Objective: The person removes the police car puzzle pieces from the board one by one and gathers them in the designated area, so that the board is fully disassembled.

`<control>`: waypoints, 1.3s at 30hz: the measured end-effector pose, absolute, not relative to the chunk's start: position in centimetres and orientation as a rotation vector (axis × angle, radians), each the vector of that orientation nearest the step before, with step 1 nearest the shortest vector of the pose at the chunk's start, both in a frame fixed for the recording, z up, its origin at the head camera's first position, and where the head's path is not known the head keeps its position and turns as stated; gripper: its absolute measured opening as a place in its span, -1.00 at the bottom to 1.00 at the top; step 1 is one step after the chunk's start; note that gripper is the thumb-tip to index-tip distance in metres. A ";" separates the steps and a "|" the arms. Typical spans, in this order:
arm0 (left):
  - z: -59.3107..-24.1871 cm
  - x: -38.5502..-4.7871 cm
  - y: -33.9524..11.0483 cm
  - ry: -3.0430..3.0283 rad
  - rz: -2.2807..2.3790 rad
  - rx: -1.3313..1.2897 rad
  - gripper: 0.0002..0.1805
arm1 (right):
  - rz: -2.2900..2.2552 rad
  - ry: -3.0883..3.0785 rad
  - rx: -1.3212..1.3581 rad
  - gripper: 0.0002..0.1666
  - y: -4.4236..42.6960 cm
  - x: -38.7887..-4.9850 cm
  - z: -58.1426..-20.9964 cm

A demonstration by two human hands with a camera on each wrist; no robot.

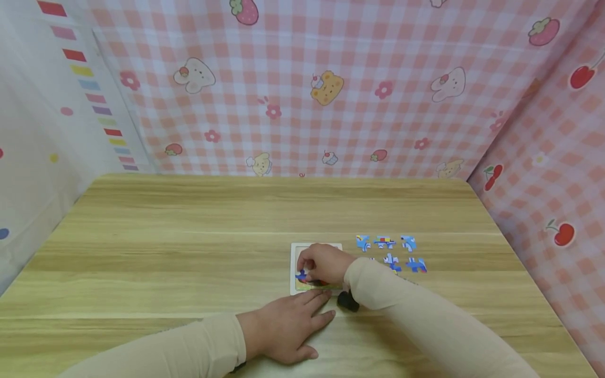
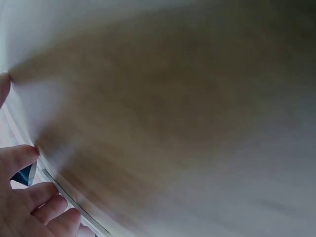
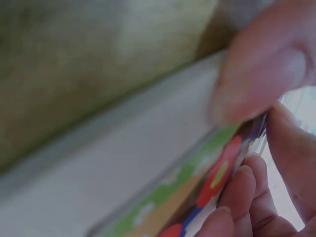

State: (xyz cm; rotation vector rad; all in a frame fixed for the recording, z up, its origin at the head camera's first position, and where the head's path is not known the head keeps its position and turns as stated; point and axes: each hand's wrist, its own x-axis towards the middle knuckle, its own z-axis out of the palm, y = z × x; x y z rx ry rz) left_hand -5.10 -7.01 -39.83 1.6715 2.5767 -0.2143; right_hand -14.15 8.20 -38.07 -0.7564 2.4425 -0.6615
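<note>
My right hand [image 1: 328, 263] reaches over a white-rimmed jigsaw tray [image 1: 293, 262] and pinches a small blue puzzle piece [image 1: 301, 275] at the tray's left part. In the right wrist view, thumb and forefinger meet at a dark blue edge, above a picture [image 3: 163, 210] in green, tan and red along the tray's near side. Much of the tray's inside is hidden under this hand. My left hand [image 1: 289, 326] lies flat on the table with spread fingers, its fingertips at the tray's near rim. The left wrist view shows those fingers beside the rim [image 2: 74, 203].
Loose blue puzzle pieces lie in two rows right of the tray, among them a corner-like piece [image 1: 409, 243] and one with red [image 1: 417, 265]; the right sleeve partly covers the nearer row. The wooden table [image 1: 165, 236] meets checked cloth [image 1: 293, 131] at the back.
</note>
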 end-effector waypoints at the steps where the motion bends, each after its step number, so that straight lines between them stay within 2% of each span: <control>1: -39.8 -5.1 -7.0 2.575 -0.207 1.669 -0.28 | -0.659 2.443 -0.762 -0.85 8.2 -14.1 -38.0; 13: -39.6 -4.9 -7.1 2.582 -0.193 1.683 -0.28 | -0.615 2.450 -0.811 -0.85 8.0 -14.1 -38.0; 24: -39.7 -4.9 -7.1 2.588 -0.182 1.689 -0.28 | -0.761 2.369 -0.760 -0.84 8.1 -14.0 -37.7; 39: -39.8 -5.1 -7.1 2.585 -0.162 1.686 -0.28 | -0.718 2.397 -0.694 -0.86 7.9 -13.7 -37.5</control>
